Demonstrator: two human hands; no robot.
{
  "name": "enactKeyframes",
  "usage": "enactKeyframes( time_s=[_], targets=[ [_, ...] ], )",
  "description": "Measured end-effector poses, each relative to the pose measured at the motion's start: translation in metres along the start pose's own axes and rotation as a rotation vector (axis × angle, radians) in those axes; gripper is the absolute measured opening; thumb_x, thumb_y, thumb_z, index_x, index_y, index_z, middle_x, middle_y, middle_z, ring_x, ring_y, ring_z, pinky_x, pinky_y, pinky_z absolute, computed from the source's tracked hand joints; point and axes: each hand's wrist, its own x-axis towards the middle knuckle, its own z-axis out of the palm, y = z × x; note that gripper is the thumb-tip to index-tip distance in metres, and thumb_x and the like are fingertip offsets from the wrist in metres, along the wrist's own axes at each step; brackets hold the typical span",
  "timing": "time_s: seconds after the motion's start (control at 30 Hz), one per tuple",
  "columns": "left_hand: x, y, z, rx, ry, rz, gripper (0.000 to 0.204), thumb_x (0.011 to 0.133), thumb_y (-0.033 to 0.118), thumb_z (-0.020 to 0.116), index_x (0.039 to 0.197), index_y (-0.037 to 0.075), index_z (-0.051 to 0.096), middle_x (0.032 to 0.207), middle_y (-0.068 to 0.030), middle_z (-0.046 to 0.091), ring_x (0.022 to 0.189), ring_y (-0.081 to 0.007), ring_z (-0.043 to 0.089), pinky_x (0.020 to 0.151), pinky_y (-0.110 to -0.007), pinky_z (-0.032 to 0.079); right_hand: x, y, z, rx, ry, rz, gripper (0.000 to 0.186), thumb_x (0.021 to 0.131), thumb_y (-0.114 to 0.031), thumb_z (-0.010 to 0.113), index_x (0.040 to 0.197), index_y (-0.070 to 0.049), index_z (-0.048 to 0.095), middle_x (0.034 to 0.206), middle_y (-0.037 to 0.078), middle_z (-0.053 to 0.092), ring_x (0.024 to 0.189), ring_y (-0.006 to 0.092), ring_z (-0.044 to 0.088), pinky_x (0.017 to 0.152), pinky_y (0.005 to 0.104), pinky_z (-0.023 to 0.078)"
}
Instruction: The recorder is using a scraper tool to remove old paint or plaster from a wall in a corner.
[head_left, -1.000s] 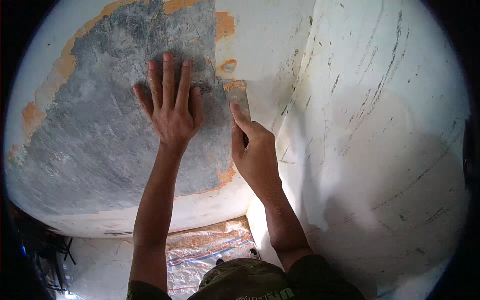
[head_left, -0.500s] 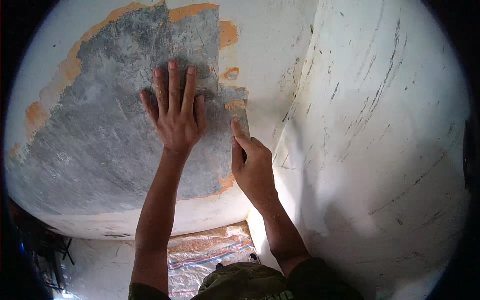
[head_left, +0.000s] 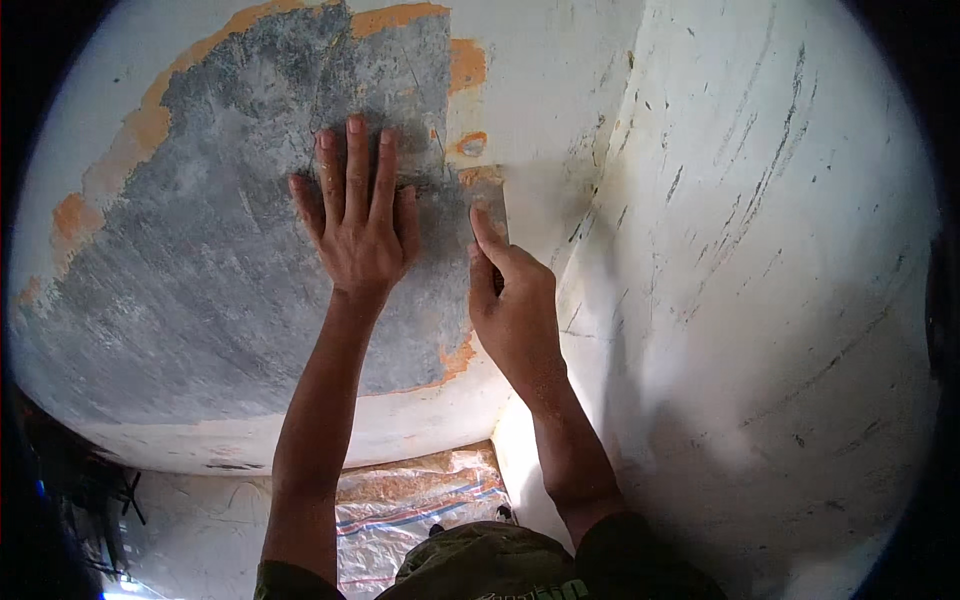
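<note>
My left hand lies palm down with spread fingers on the grey, stripped area of the wall, which has ragged orange edges. To its right, my right hand grips a flat scraper, its index finger extended along the blade. The blade rests at the border between grey surface and white paint. Much of the handle is hidden by my fingers.
A white, scuffed wall meets this one at a corner on the right. Below are a striped plastic sheet, my feet and a pale floor. Dark objects stand at the lower left.
My right hand with the scraper moved down, then back up to near its earlier height. My left hand remains spread on the wall, slightly shifted in the picture along with the surrounding wall.
</note>
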Motion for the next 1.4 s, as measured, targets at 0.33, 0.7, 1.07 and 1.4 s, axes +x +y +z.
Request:
enactKeyframes(
  time_s=[0.33,0.7,1.07,1.4],
  targets=[
    [-0.006,0.0,-0.003,0.016,-0.024,0.001,0.052,0.098,0.034,0.038,0.145,0.009,0.04,0.154,-0.0083,0.032,0.144,-0.0279,0.025,0.117,-0.05,0.004,-0.009,0.012,0.0,0.011,0.004,-0.073,0.045,0.092,-0.003,0.056,0.136,-0.006,0.05,0.067,0.02,0.056,0.059,0.0276,0.058,0.059,0.0391,0.049],
    [-0.006,0.005,-0.003,-0.01,-0.024,-0.003,0.052,0.098,0.033,0.039,0.145,0.009,0.04,0.154,-0.0093,0.032,0.144,-0.0288,0.024,0.117,-0.05,0.003,0.002,0.005,-0.007,0.012,0.003,-0.022,0.043,0.093,-0.005,0.056,0.136,-0.006,0.051,0.067,0.02,0.056,0.06,0.0287,0.06,0.058,0.0397,0.049],
    [-0.011,-0.001,-0.002,-0.017,-0.043,0.026,0.053,0.099,0.033,0.037,0.145,0.006,0.037,0.155,-0.0123,0.028,0.145,-0.0329,0.02,0.115,-0.054,0.006,-0.006,0.0,-0.001,-0.003,-0.004,-0.012,0.042,0.094,-0.006,0.055,0.136,-0.005,0.05,0.066,0.02,0.056,0.06,0.0294,0.06,0.059,0.0398,0.049],
    [-0.008,-0.003,-0.003,-0.003,-0.036,0.034,0.054,0.099,0.032,0.039,0.145,0.006,0.037,0.155,-0.0124,0.028,0.145,-0.0332,0.02,0.115,-0.054,0.007,-0.001,-0.009,0.0,0.019,-0.011,0.009,0.04,0.094,-0.005,0.054,0.134,-0.001,0.051,0.069,0.022,0.058,0.063,0.0314,0.062,0.06,0.0394,0.05]
  ],
)
